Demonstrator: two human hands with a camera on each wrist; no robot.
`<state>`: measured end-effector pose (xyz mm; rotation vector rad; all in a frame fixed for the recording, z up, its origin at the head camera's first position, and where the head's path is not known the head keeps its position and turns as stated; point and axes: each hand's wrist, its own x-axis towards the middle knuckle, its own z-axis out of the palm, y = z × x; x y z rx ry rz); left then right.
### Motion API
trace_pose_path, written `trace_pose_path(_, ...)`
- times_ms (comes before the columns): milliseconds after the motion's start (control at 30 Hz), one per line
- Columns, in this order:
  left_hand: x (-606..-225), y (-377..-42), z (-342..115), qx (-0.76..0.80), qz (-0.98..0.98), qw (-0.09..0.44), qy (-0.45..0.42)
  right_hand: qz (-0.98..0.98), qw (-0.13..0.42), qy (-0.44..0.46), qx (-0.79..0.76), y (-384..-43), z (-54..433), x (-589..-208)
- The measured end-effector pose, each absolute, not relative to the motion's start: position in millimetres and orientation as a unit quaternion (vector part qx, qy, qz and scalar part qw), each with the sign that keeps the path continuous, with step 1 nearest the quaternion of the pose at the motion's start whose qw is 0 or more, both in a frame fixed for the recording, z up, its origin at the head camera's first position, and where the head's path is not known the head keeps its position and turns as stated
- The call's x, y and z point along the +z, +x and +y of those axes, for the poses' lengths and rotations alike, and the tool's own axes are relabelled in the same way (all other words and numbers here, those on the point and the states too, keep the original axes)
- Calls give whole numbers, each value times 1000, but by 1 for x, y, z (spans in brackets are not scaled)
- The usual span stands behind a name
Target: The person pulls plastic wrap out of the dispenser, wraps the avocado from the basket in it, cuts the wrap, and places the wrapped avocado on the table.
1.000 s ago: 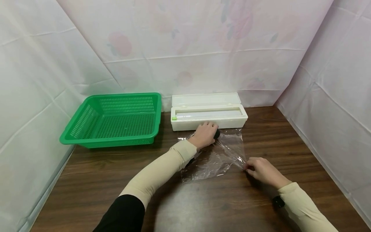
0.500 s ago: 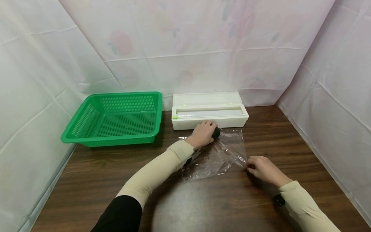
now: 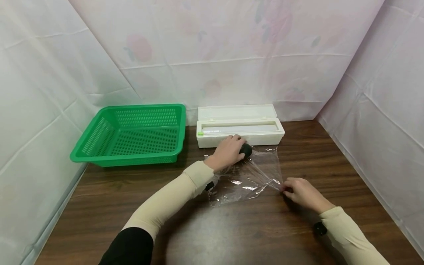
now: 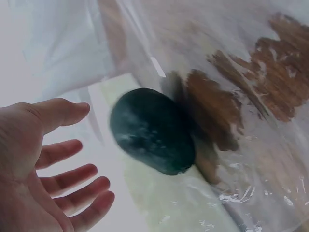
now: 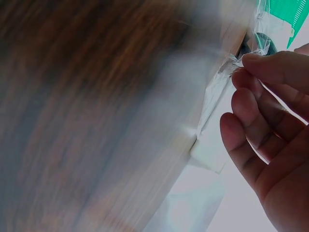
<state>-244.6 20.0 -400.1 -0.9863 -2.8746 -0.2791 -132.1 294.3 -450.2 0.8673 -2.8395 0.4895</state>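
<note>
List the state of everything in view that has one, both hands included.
Left hand: open, fingers apart, next to the dark oval object.
Right hand: pinching the clear film.
Clear film: spread out in front of the white box, creased.
Dark oval object: near the white box; cannot tell whether film covers it.
White box: open, lid raised.
Green slider: at the box's left end.
Green basket: upright.

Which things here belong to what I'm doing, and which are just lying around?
Likely in the job:
- clear film, pinched by your right hand
- dark oval thing, beside your left hand
- white box, lid open, just behind the film

Seemingly just lying about:
- green basket, off to the left, untouched
</note>
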Motion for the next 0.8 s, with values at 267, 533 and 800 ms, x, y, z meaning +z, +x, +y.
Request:
trace_pose_path(267, -391, -223, -3, -151, -928, 2, -340, -940, 79, 297, 150, -136, 296, -447)
trace_pose_path(533, -392, -213, -22, -192, -923, -39, -332, -943, 62, 291, 149, -137, 296, -448)
trace_pose_path(800, -400, -200, -42, -221, -910, -72, -342, -942, 70, 293, 148, -137, 295, -448)
